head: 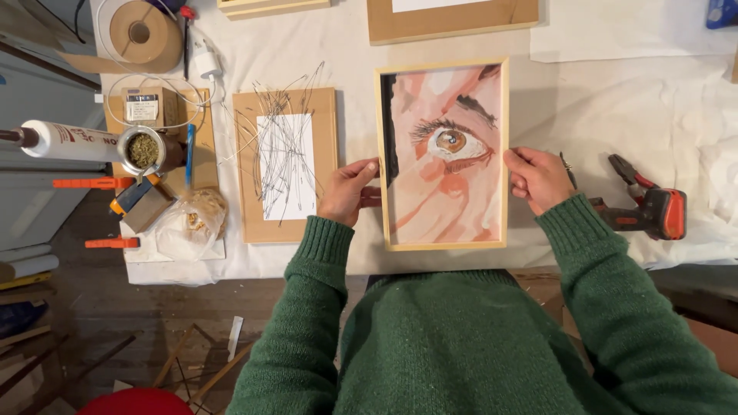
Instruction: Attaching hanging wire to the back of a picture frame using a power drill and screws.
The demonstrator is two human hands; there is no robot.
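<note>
Left hand: gripping the left edge of a framed painting, thumb on the front of the light wood moulding, fingers curled behind. Right hand: gripping the right edge of the same frame at about the same height, thumb forward, fingers wrapped around the side. Framed painting: upright rectangle, pale wood frame, close view of one brown eye in pinks and peach tones; held between both hands over the white-covered table, directly ahead of the green sweater. Just left of the left hand: wooden panel lying flat, white sheet at its centre, thin wires scattered over it. Right of the right hand, apart from it: red-and-black power tool on its side. Far left: clear bag with pale contents, small tin of greenish bits, white cartridge tube, orange-handled clamps, roll of brown tape, white cable. Top edge: further wooden frame, partly cut off.
</note>
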